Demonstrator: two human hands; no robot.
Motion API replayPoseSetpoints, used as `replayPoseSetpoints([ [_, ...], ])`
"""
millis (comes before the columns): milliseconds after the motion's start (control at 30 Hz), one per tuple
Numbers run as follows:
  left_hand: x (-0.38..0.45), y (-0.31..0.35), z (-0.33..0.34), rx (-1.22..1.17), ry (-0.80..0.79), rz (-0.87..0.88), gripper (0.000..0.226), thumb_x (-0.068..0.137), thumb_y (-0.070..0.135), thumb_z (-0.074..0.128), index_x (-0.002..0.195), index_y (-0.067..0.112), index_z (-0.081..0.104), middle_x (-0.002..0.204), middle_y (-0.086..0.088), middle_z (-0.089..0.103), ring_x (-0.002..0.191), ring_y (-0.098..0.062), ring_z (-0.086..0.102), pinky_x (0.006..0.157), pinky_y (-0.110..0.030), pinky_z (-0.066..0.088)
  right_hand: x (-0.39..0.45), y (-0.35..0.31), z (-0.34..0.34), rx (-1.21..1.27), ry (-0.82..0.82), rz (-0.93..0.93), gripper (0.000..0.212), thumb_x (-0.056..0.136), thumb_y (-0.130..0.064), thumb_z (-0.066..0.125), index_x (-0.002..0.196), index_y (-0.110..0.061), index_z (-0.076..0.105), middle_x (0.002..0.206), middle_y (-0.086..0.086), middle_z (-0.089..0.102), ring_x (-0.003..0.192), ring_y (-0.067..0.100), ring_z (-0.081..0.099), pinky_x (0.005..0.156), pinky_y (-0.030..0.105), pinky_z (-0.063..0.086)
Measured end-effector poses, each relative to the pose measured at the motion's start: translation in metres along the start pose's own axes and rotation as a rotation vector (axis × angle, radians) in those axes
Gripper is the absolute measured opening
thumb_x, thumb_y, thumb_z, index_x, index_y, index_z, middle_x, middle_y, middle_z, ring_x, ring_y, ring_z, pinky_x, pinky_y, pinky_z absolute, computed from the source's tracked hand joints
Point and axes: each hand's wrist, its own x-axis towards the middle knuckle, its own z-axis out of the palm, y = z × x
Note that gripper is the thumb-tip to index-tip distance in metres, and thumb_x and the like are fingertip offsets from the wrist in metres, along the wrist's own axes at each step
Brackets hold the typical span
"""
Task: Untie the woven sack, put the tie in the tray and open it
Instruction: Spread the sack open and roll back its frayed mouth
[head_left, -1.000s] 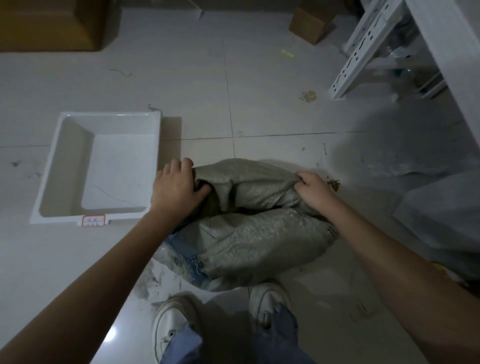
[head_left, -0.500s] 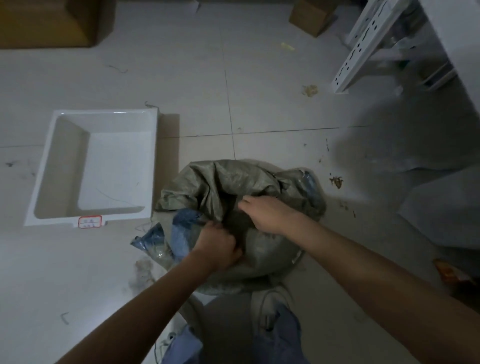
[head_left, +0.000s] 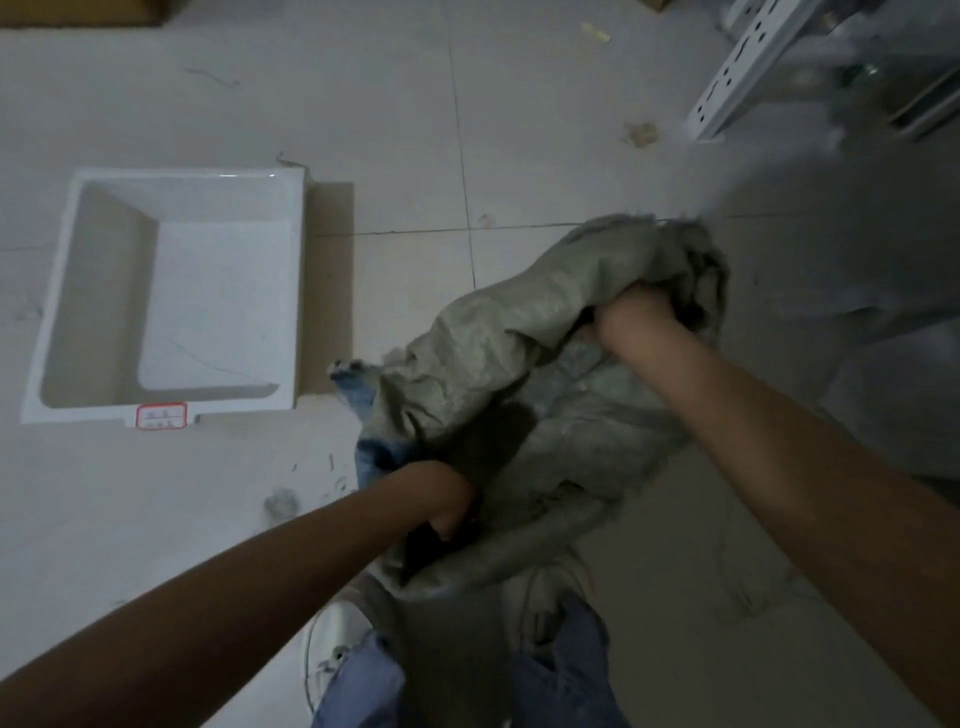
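Observation:
A grey-green woven sack (head_left: 498, 343) lies crumpled on the tiled floor in front of my feet, with blue fabric (head_left: 363, 405) showing at its left side. My left hand (head_left: 447, 499) grips the sack's near edge low down, its fingers tucked into the folds. Further away, my right hand (head_left: 636, 317) clutches the far part of the sack at its upper right, partly buried in the cloth. The white tray (head_left: 298, 291) sits to the left with a thin strand lying on its bottom. I cannot make out a tie on the sack.
A white perforated metal rack leg (head_left: 748, 67) stands at the top right. Pale plastic sheeting (head_left: 893, 332) lies to the right. My white shoes (head_left: 332, 649) are below the sack. Small debris (head_left: 641, 132) and lint (head_left: 280, 504) dot the floor.
My hands moved apart along the sack: the right one went up and to the right, the left one down toward me. The sack is stretched out between them and shifted right.

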Motion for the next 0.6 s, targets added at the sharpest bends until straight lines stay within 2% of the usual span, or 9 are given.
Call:
replayPoseSetpoints([
  [100,0.001,-0.016,-0.013,0.174,0.098,-0.122,0.04,0.096,0.02,0.042,0.135,0.01,0.045,0.139,-0.012,0.045,0.127,-0.032,0.046,0.103,-0.042,0.039,0.008,0.015,-0.024,0.073,0.007,-0.032,0.083,0.089,-0.053,0.047,0.151,-0.015,0.007,0.16,0.013,0.008,0.146,0.033,0.014,0.12,0.043,0.008],
  [167,-0.004,-0.017,-0.023,0.279,0.148,-0.167,0.042,0.097,0.025,0.04,0.137,0.014,0.043,0.142,-0.011,0.042,0.129,-0.032,0.043,0.104,-0.044,0.039,0.001,0.009,-0.021,-0.001,0.062,-0.146,0.07,0.09,-0.045,0.051,0.147,-0.01,0.028,0.154,0.017,0.027,0.14,0.035,0.029,0.116,0.041,0.02],
  [233,-0.007,-0.01,-0.034,0.309,0.331,-0.165,0.045,0.097,0.023,0.039,0.14,0.011,0.038,0.145,-0.015,0.036,0.131,-0.035,0.04,0.104,-0.047,0.039,-0.012,-0.005,-0.005,-0.151,0.138,-0.33,0.061,0.088,-0.041,0.054,0.137,-0.007,0.042,0.143,0.019,0.044,0.131,0.034,0.041,0.109,0.042,0.031],
  [300,-0.007,-0.004,-0.049,0.411,0.582,-0.097,0.047,0.097,0.021,0.038,0.143,0.008,0.033,0.149,-0.017,0.031,0.135,-0.035,0.033,0.109,-0.047,0.03,-0.021,-0.02,0.018,-0.29,0.052,-0.488,0.064,0.086,-0.045,0.053,0.139,-0.013,0.038,0.144,0.014,0.042,0.135,0.03,0.036,0.111,0.049,0.025],
  [367,0.002,-0.005,-0.067,0.582,0.733,-0.093,0.053,0.097,0.022,0.038,0.146,0.006,0.025,0.153,-0.018,0.024,0.142,-0.034,0.022,0.117,-0.048,0.015,-0.021,-0.031,0.043,-0.359,-0.09,-0.532,0.071,0.085,-0.053,0.049,0.143,-0.016,0.032,0.148,0.009,0.037,0.14,0.028,0.028,0.113,0.058,0.014],
  [467,0.019,-0.021,-0.085,0.7,0.731,-0.255,0.062,0.095,0.031,0.039,0.15,0.015,0.013,0.16,-0.014,0.007,0.148,-0.035,-0.003,0.117,-0.053,-0.004,-0.019,-0.038,0.063,-0.413,-0.222,-0.485,0.083,0.082,-0.065,0.045,0.148,-0.021,0.02,0.155,0.006,0.026,0.145,0.032,0.015,0.109,0.07,0.004],
  [600,0.026,-0.063,-0.088,0.742,0.651,-0.499,0.074,0.092,0.045,0.041,0.151,0.024,0.0,0.16,-0.013,-0.01,0.147,-0.035,-0.011,0.117,-0.051,-0.008,-0.023,-0.017,0.07,-0.486,-0.274,-0.424,0.082,0.083,-0.061,0.047,0.15,-0.029,0.012,0.158,0.006,0.018,0.146,0.037,0.002,0.107,0.073,0.003],
])
